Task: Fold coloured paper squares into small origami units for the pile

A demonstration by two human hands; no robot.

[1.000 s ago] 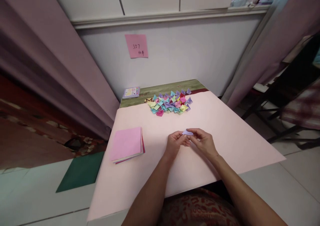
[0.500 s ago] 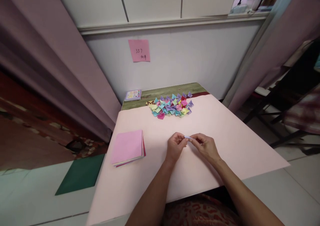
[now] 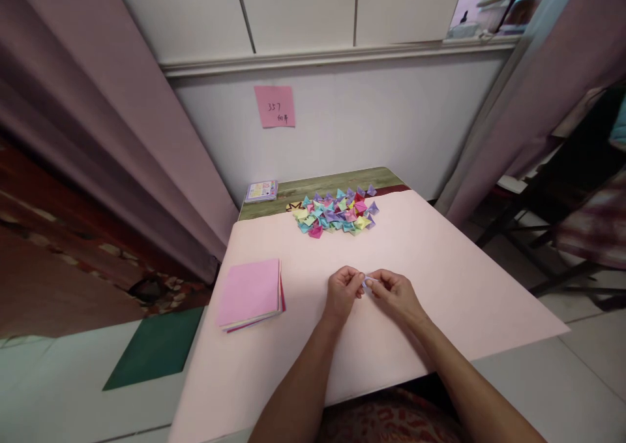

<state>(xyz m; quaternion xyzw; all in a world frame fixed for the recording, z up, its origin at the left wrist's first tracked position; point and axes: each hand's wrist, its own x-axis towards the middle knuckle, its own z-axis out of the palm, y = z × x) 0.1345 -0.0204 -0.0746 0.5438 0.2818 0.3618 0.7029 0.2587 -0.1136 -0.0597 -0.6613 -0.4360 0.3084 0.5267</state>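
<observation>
Between my fingertips is a small folded piece of pale purple paper (image 3: 370,280), mostly hidden by the fingers. My left hand (image 3: 344,288) pinches its left side, and my right hand (image 3: 394,291) pinches it from the right. Both hands are close together above the pink table covering (image 3: 313,365). Beyond them lies a heap of small folded paper pieces (image 3: 337,213) in purple, blue, yellow, green and pink. Left of my hands sits a stack of square paper sheets (image 3: 250,293), with a pink sheet on top.
At the table's far left corner lies a small printed pack (image 3: 261,190). A pink handwritten note (image 3: 274,106) is stuck to the wall behind. Curtains (image 3: 161,104) hang at both sides, and a dark chair (image 3: 548,228) stands at the right.
The folded purple paper has turned between my fingers, and the right thumb now presses over its near face. The whole view has shifted slightly, with the scene sitting a little lower.
</observation>
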